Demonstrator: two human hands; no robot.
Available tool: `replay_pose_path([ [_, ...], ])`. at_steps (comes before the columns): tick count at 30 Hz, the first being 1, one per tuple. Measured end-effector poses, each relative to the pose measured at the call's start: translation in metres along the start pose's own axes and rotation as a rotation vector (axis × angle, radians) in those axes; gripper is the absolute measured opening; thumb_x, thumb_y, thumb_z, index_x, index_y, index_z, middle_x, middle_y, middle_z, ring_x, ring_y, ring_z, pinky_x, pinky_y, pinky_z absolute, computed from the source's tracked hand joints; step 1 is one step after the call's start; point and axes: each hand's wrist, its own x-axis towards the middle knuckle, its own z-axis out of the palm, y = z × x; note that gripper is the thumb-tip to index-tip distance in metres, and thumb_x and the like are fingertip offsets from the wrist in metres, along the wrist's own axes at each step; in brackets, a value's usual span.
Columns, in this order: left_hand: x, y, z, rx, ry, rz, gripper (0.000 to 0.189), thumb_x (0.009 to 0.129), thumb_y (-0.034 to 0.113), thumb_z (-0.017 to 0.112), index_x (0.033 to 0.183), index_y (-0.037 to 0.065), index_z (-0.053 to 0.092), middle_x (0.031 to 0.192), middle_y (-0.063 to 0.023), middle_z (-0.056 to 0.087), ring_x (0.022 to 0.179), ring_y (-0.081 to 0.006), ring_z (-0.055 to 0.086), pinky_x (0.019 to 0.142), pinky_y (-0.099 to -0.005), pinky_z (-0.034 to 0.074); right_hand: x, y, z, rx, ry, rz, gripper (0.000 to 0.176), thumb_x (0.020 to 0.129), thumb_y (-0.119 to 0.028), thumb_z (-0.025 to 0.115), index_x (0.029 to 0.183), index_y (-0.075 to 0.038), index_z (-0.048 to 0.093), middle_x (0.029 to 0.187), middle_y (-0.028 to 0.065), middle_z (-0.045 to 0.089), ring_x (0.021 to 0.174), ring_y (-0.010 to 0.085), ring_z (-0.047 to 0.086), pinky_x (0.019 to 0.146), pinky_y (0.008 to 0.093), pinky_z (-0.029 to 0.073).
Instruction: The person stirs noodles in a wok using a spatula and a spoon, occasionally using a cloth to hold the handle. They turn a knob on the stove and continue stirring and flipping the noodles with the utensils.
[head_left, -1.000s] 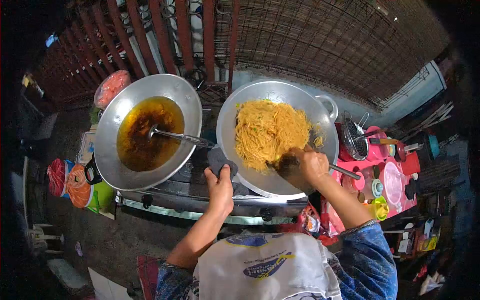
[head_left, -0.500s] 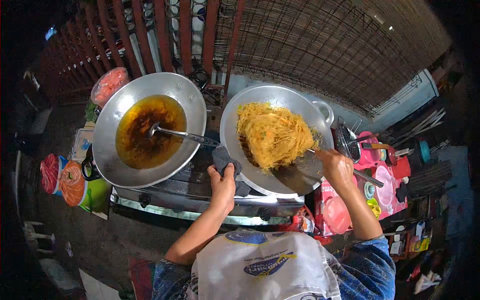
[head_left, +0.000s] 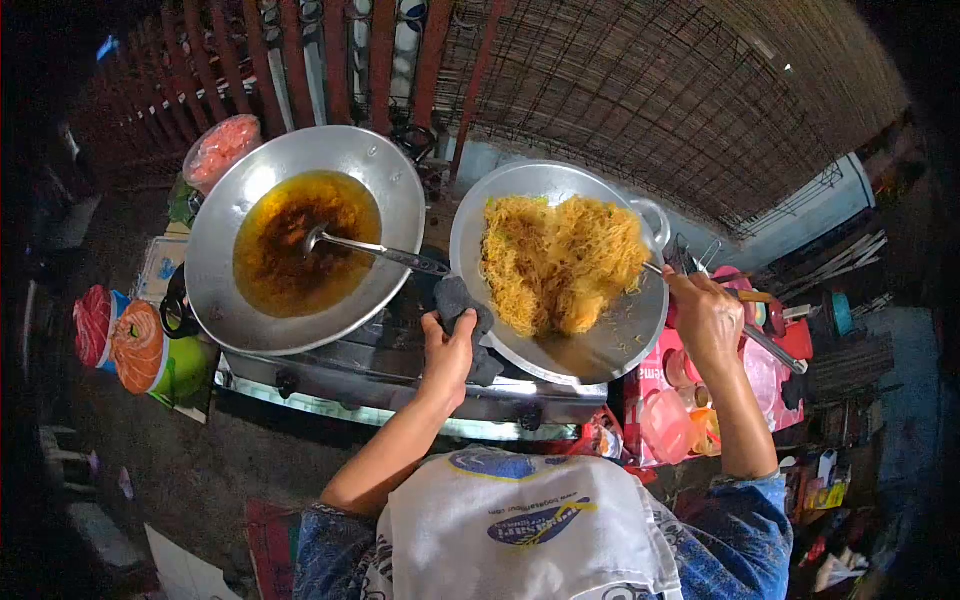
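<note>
My left hand [head_left: 447, 355] grips a dark cloth [head_left: 462, 308] against the near-left rim of the right wok [head_left: 620, 368]. Yellow noodles [head_left: 560, 262] fill the middle of that wok, slightly blurred. From the right side, my right hand [head_left: 708, 315] is closed around the metal handle of a utensil [head_left: 774, 350], whose working end is hidden in the noodles. To the left stands a second wok [head_left: 210, 290] holding dark golden oil [head_left: 300, 285]. A metal ladle [head_left: 385, 254] rests in it, its handle reaching over the rim toward the cloth.
Both woks sit on a metal stove [head_left: 400, 395]. At the left are a green container [head_left: 182, 368] and a bowl of pink food [head_left: 225, 150]. Pink containers [head_left: 668, 425] stand on a red-and-pink table at the right. Behind rises a wire grid [head_left: 640, 110].
The noodles have shifted and spread within the right wok. My right hand has moved slightly right and stays on the utensil. My left hand keeps hold of the cloth.
</note>
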Motion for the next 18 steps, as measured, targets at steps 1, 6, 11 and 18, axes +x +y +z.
replay_pose_path([
  [1,0.003,-0.003,-0.001,0.0,-0.006,0.003,0.041,0.081,0.024,0.058,0.11,0.007,0.034,0.101,-0.0074,0.048,0.093,-0.0171,0.046,0.08,-0.0325,0.039,0.0,0.002,0.003,-0.022,0.018,-0.013,0.032,0.075,-0.007,0.05,0.099,-0.022,0.065,0.074,0.0061,0.056,0.063,0.0243,0.059,0.056,0.0346,0.048],
  [6,0.004,-0.001,-0.004,-0.003,-0.023,-0.013,0.045,0.081,0.027,0.059,0.111,0.005,0.033,0.098,-0.0074,0.048,0.089,-0.0159,0.046,0.078,-0.03,0.038,0.007,0.001,-0.004,-0.106,0.001,0.001,0.03,0.075,-0.009,0.05,0.098,-0.021,0.065,0.076,0.006,0.056,0.066,0.0233,0.059,0.056,0.035,0.048],
  [11,0.008,-0.007,-0.002,-0.021,-0.035,0.059,0.046,0.081,0.03,0.06,0.11,0.006,0.033,0.102,-0.0082,0.047,0.094,-0.0167,0.045,0.083,-0.0308,0.036,0.018,0.004,-0.016,-0.175,0.035,-0.097,0.026,0.075,-0.012,0.052,0.096,-0.02,0.065,0.078,0.0055,0.056,0.073,0.0217,0.059,0.06,0.0339,0.048],
  [18,0.011,-0.012,0.002,-0.018,-0.004,0.091,0.042,0.08,0.027,0.059,0.11,0.01,0.035,0.105,-0.0069,0.048,0.096,-0.0185,0.047,0.084,-0.0338,0.039,0.038,-0.001,-0.029,-0.276,0.204,-0.45,0.015,0.067,-0.018,0.055,0.079,-0.014,0.061,0.077,0.0032,0.051,0.074,0.0173,0.052,0.063,0.0299,0.04],
])
